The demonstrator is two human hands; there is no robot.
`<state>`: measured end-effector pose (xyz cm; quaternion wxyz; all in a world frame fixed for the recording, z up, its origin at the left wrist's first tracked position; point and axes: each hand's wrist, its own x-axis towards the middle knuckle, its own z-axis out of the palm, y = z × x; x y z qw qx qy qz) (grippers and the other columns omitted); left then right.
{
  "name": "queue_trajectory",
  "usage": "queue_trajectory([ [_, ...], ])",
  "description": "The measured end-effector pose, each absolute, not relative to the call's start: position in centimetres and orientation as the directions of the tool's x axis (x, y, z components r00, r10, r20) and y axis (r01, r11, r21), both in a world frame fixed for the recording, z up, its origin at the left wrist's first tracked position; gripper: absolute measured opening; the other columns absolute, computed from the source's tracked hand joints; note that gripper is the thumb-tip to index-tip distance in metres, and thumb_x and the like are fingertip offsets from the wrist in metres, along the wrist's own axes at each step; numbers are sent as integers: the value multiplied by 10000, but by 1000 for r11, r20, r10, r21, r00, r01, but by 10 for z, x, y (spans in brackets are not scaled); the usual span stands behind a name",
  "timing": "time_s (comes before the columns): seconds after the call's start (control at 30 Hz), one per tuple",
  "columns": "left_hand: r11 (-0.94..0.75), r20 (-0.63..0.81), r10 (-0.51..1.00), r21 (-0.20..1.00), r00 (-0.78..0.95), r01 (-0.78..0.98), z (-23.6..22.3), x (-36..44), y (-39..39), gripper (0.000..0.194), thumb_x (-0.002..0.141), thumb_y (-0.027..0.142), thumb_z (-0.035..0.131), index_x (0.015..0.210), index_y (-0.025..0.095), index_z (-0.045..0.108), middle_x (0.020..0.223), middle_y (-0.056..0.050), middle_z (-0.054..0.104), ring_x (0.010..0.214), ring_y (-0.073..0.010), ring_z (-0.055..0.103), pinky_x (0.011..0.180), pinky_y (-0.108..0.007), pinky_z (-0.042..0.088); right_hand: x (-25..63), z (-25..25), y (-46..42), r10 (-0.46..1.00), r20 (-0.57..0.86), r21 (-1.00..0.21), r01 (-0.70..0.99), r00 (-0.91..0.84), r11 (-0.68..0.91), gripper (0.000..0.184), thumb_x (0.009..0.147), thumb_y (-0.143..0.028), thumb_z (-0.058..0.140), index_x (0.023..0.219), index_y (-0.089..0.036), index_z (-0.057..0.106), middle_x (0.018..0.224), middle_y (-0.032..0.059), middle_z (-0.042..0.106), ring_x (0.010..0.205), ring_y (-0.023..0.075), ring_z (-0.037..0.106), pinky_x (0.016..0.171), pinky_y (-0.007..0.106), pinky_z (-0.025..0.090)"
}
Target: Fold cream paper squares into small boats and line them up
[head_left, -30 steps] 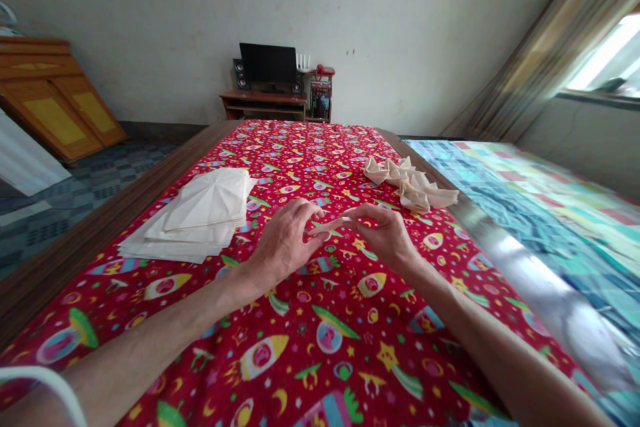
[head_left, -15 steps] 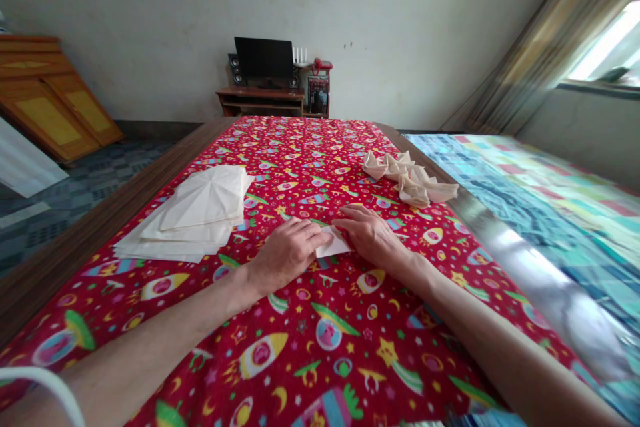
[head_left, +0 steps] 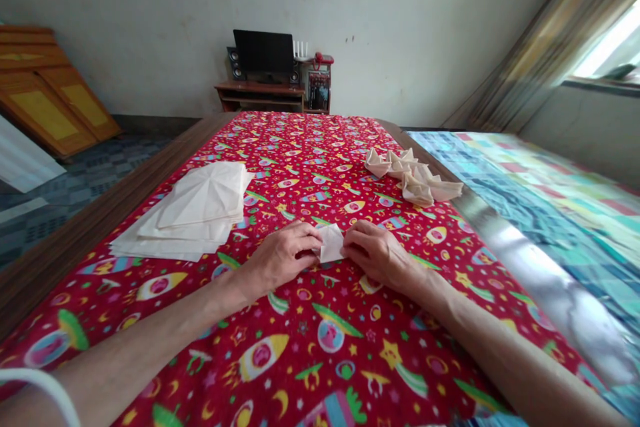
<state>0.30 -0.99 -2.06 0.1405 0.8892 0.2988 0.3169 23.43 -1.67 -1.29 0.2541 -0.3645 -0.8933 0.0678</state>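
A small folded piece of white paper point(head_left: 331, 244) lies between my hands at the middle of the red patterned cloth point(head_left: 300, 353). My left hand point(head_left: 293, 250) pinches its left edge, thumb below and fingers on top. At its right edge, the curled fingers of my right hand point(head_left: 376, 250) grip the paper. To the left rests a stack of creased white paper sheets point(head_left: 200, 203). Several folded paper pieces point(head_left: 417, 180) with pointed tips sit together toward the right edge of the cloth.
The cloth covers a long table with a dark wooden edge point(head_left: 165, 167). Right of it is a surface with a checked cover point(head_left: 550, 193). By the far wall stands a desk with a monitor point(head_left: 265, 53). A wooden cabinet point(head_left: 50, 93) is at far left.
My hands have gone from lying flat on the paper to pinching its two sides. More of the paper now shows, turned at an angle. The view has shifted slightly.
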Motion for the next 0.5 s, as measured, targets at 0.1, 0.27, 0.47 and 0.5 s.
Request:
queue_trajectory([
  [0.1, -798, 477, 597, 437, 645, 415, -21, 1, -8, 161, 807, 124, 600, 829, 239, 710, 935, -9, 661, 892, -145, 593, 800, -263, 486, 236, -14, -17, 667, 412, -296, 601, -621, 743, 184, 913, -226, 463, 830, -166, 615, 859, 62, 571, 752, 128, 527, 666, 235, 436],
  [0.27, -825, 413, 554, 385, 723, 413, -18, -2, -7, 188, 852, 177, 567, 859, 278, 725, 999, -8, 650, 921, -148, 577, 809, -260, 469, 237, -11, -22, 607, 409, -191, 587, -681, 787, 192, 910, -274, 485, 911, -184, 655, 911, 73, 580, 816, 153, 528, 711, 274, 440],
  [0.47, -789, 379, 570, 501, 729, 356, -17, -2, -6, 165, 842, 165, 582, 839, 249, 724, 950, -9, 653, 905, -137, 598, 834, -250, 464, 233, -5, -25, 552, 409, -67, 579, -726, 812, 242, 883, -377, 538, 993, -198, 658, 924, 81, 606, 842, 178, 539, 725, 308, 439],
  [0.5, -776, 387, 589, 516, 709, 363, -17, -1, -6, 151, 838, 167, 590, 845, 242, 721, 931, -9, 657, 887, -136, 605, 820, -246, 469, 233, -5, -25, 552, 410, -60, 582, -726, 811, 243, 882, -383, 537, 990, -201, 658, 919, 79, 609, 843, 178, 540, 726, 308, 437],
])
